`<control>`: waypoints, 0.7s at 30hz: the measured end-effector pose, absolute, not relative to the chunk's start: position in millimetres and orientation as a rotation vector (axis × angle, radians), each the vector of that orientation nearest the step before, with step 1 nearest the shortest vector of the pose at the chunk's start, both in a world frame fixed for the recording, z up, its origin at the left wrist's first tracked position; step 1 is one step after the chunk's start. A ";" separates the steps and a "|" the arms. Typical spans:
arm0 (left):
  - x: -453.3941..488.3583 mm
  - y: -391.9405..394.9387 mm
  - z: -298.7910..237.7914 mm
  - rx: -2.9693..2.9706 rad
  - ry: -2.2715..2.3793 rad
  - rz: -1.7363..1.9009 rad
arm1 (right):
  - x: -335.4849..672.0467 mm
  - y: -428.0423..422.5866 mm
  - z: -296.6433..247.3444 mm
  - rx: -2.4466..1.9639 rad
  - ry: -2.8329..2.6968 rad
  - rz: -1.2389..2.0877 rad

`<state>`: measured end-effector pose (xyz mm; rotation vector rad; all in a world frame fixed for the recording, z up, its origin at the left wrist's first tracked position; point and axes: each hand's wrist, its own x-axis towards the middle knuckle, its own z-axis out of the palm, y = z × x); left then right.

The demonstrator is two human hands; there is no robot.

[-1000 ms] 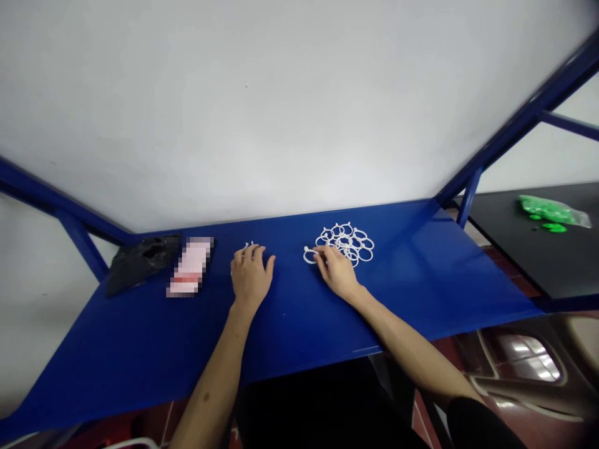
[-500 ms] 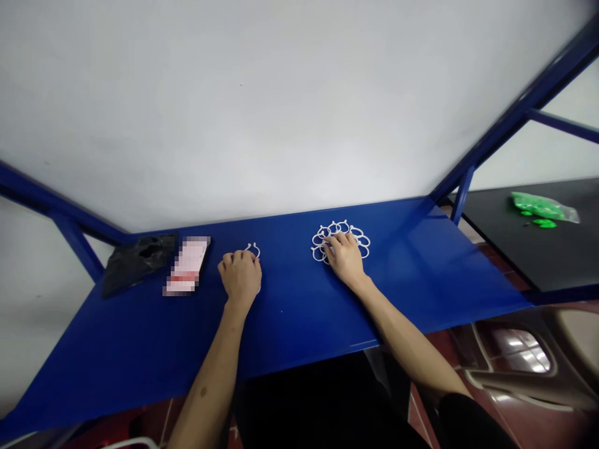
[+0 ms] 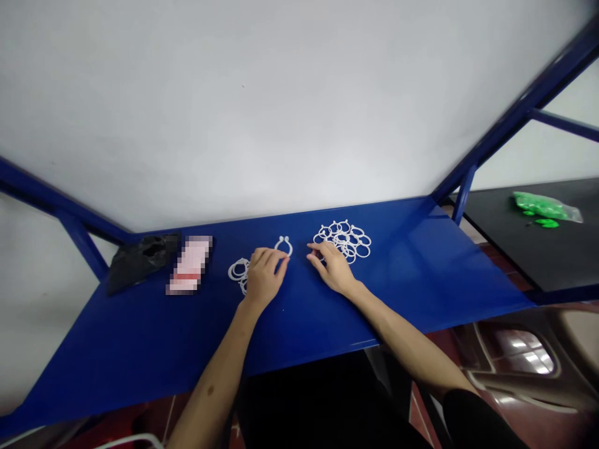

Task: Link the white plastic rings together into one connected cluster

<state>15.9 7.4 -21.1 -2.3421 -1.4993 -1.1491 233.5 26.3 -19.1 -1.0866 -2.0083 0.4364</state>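
Note:
In the head view my left hand (image 3: 266, 277) pinches a white shower curtain ring (image 3: 291, 246), a thin open hoop with two small knobs at its gap, pointing away from me. Under and left of that hand lies a small cluster of similar white rings (image 3: 238, 269), partly hidden by it. My right hand (image 3: 333, 268) is at the left front edge of a larger heap of white rings (image 3: 362, 240), which overlap one another. Its thumb and fingers are apart, pointing left, with nothing visible between them.
The blue table (image 3: 402, 274) meets a white wall (image 3: 299, 106). A phone-like pinkish pixelated object (image 3: 191, 265) and a black plastic bag (image 3: 140, 262) lie at the left. On a black table (image 3: 515, 243) at right sits a bag of green pieces (image 3: 543, 204). A chair (image 3: 528, 355) stands below.
My left hand has moved right with a ring at its fingertips, uncovering the small cluster. My right hand has drawn left off the middle of the larger heap.

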 end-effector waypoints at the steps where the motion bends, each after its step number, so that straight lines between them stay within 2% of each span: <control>1: 22.5 4.9 -21.5 -2.410 -1.423 -1.155 | 229.5 23.5 -21.0 -1.071 -1.972 0.565; 4: 37.8 -0.5 -25.8 -2.515 -1.258 -1.157 | 219.9 18.4 -27.5 -1.044 -1.868 0.804; 7: 43.8 -2.4 -29.4 -2.536 -1.247 -1.208 | 217.5 18.5 -31.7 -1.029 -1.812 0.828; 9: 44.2 -2.3 -29.6 -2.490 -1.361 -1.342 | 219.3 19.9 -31.9 -1.026 -1.793 0.810; 13: 41.8 0.0 -29.0 -2.300 -1.877 -1.681 | 223.1 21.2 -30.2 -1.005 -1.823 0.776; 16: 39.1 2.2 -30.4 -2.460 -2.164 -1.740 | 222.7 20.6 -31.6 -0.951 -1.870 0.773; 21: 38.9 0.4 -28.6 -2.589 -2.190 -1.729 | 221.1 18.1 -37.0 -0.886 -1.940 0.710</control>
